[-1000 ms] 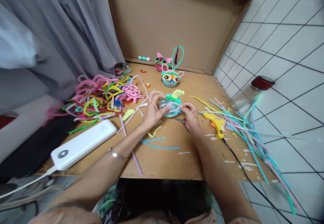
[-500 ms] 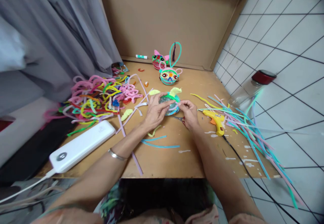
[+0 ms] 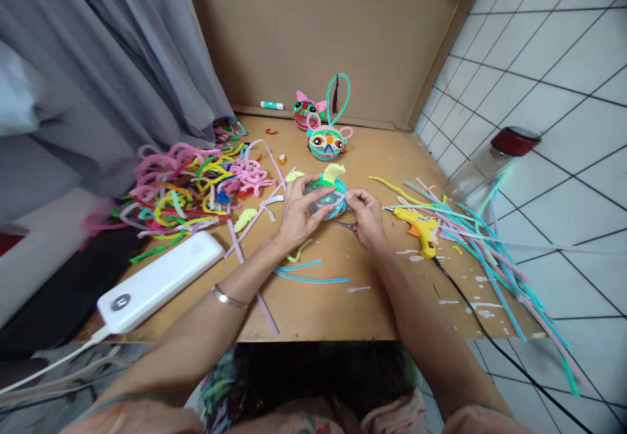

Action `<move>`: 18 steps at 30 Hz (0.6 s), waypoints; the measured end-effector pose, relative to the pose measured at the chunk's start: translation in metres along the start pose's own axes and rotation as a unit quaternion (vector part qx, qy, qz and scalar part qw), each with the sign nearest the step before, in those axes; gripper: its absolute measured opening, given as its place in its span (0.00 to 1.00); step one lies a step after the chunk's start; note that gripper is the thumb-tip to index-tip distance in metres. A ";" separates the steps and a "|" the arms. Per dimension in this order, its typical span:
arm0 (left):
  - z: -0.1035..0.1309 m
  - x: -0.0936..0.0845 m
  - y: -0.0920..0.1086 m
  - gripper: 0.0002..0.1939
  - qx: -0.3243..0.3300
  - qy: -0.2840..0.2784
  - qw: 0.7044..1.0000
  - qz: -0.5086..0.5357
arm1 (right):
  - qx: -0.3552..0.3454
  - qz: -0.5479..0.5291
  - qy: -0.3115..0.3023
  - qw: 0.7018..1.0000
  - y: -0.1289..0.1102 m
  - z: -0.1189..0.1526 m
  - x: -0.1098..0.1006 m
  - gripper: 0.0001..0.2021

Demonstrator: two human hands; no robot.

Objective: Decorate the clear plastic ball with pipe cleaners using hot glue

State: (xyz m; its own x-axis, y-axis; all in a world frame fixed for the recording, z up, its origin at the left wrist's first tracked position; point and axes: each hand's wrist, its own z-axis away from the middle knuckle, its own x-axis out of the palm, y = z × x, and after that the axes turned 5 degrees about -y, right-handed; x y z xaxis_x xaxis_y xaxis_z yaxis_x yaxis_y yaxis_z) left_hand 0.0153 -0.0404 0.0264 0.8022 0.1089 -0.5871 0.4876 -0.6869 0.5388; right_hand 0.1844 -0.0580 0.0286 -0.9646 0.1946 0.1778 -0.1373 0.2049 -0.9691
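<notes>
A clear ball [image 3: 317, 202], trimmed with green and blue pipe cleaners, sits in the middle of the table with a pale yellow fuzzy ear [image 3: 334, 172] on top. My left hand [image 3: 300, 213] grips it from the left, thumb and fingers across its front. At its right edge, my right hand [image 3: 363, 216] pinches the end of a lilac pipe cleaner [image 3: 339, 199] that runs along the ball. Scissors [image 3: 345, 225] poke out beneath my right hand; whether they lie on the table or rest in the palm I cannot tell. My fingers hide part of the ball.
Two finished-looking animal-face balls, one turquoise [image 3: 327, 143] and one red [image 3: 305, 117], stand behind. Left lie a heap of bent pipe cleaners [image 3: 191, 182] and a white power bank [image 3: 161, 280]. Right are a yellow glue gun [image 3: 418, 228], straight pipe cleaners [image 3: 490, 261] and a bottle [image 3: 482, 169].
The ball has turned slightly in my left hand, and its yellow ear has shifted a little left. My right fingers stay at the ball's right edge. The camera view has tilted slightly.
</notes>
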 end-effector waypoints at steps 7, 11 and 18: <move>-0.001 0.000 0.000 0.19 -0.006 0.005 1.000 0.001 | 0.007 -0.010 -0.010 1.000 -0.001 -0.002 -0.003 0.13; -0.001 -0.001 0.000 0.18 -0.006 0.006 1.000 0.008 | 0.005 -0.019 -0.009 1.000 -0.002 -0.001 -0.003 0.13; -0.001 -0.002 0.003 0.19 -0.001 0.011 1.000 0.019 | -0.002 -0.004 -0.008 1.000 0.001 -0.003 -0.002 0.13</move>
State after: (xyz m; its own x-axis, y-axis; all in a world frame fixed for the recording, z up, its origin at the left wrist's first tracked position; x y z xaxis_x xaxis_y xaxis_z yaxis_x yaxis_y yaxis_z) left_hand 0.0154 -0.0421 0.0296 0.8272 0.0980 -0.5533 0.4572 -0.6899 0.5613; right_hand 0.1870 -0.0558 0.0279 -0.9667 0.1781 0.1838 -0.1450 0.2107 -0.9667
